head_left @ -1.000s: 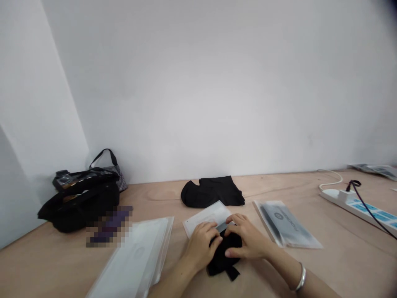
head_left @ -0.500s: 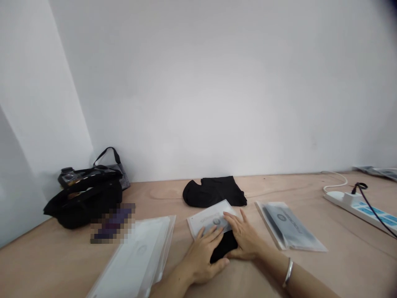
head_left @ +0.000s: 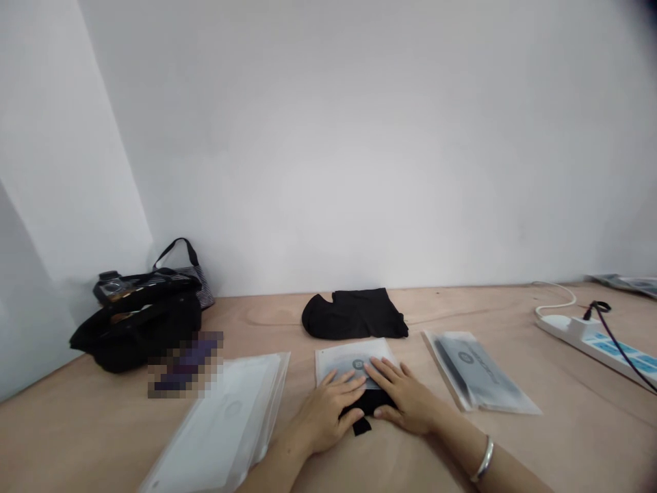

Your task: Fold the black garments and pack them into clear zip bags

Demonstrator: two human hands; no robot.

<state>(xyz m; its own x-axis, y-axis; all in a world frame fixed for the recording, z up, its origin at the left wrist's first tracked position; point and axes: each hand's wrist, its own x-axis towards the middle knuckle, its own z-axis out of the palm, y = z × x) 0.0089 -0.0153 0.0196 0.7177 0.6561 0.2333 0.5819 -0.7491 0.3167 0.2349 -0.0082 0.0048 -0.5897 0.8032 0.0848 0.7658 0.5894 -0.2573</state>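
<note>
Resting flat, left hand (head_left: 328,411) hides black cloth (head_left: 370,401) beneath (partly).

The left hand (head_left: 331,409) and right hand (head_left: 405,398) cover parts of a frosted pouch (head_left: 332,359) and of the black cloth (head_left: 370,400) at its near edge, hiding the cloth's full outline and some of the pouch's print. To the left, a purple item (head_left: 187,363) is blurred into coarse squares beyond recognition, and the bottom edge cuts off the near end of a pouch stack (head_left: 220,421). At right, a white power strip (head_left: 585,334) and, farther off, grey packets (head_left: 627,282) run out of view.
</note>
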